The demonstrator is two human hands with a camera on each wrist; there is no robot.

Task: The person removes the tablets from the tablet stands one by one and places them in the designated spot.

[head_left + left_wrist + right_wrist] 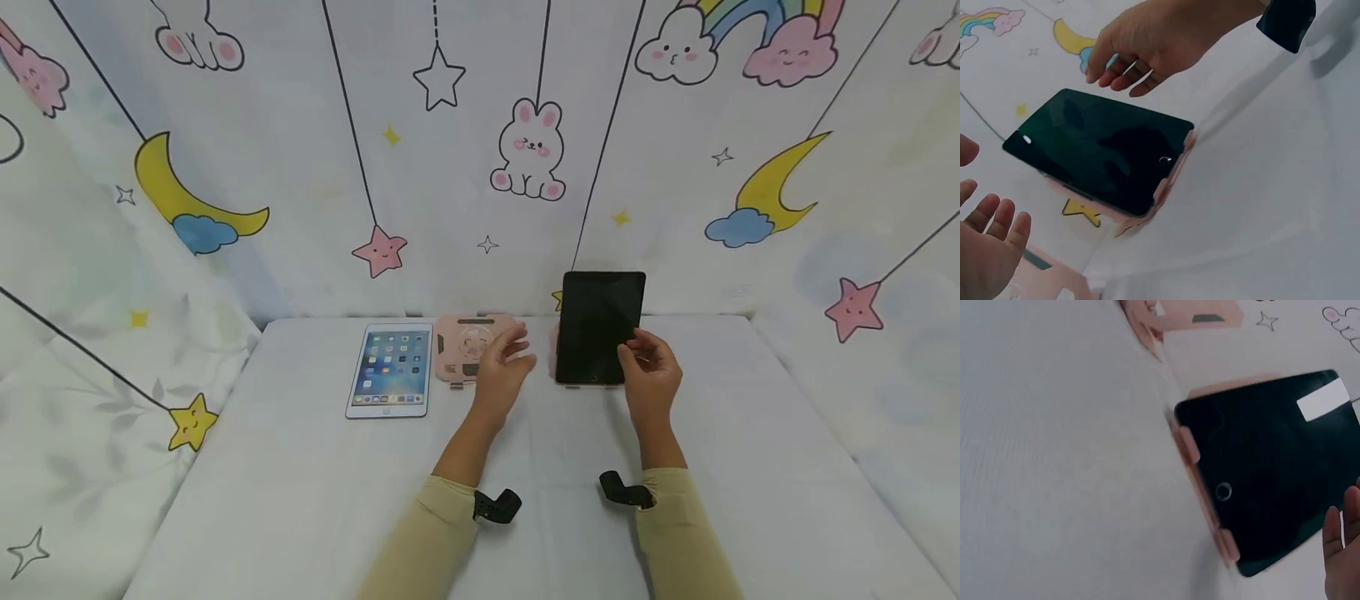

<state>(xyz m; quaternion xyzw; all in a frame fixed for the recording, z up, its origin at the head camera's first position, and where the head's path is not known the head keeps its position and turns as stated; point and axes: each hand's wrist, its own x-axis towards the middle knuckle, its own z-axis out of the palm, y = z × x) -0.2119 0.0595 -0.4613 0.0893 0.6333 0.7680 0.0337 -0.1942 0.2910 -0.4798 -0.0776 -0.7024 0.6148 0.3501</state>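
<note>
A black-screened tablet (598, 329) leans with its top raised. Its lower edge sits in the clips of a pink case (1190, 445), which is mostly hidden behind it. My right hand (651, 362) hovers at the tablet's right edge, fingers loosely bent; in the left wrist view a narrow gap seems to separate them from the tablet. My left hand (504, 375) is raised in front of a second pink case (453, 346), fingers spread and holding nothing. Left of that case lies a white tablet (388, 371) with its home screen lit.
A white cloth covers the table (300, 500). Close behind it hangs a patterned curtain (465, 192) with rabbits, moons and stars. Each wrist carries a black strap-on device, such as the left one (498, 506).
</note>
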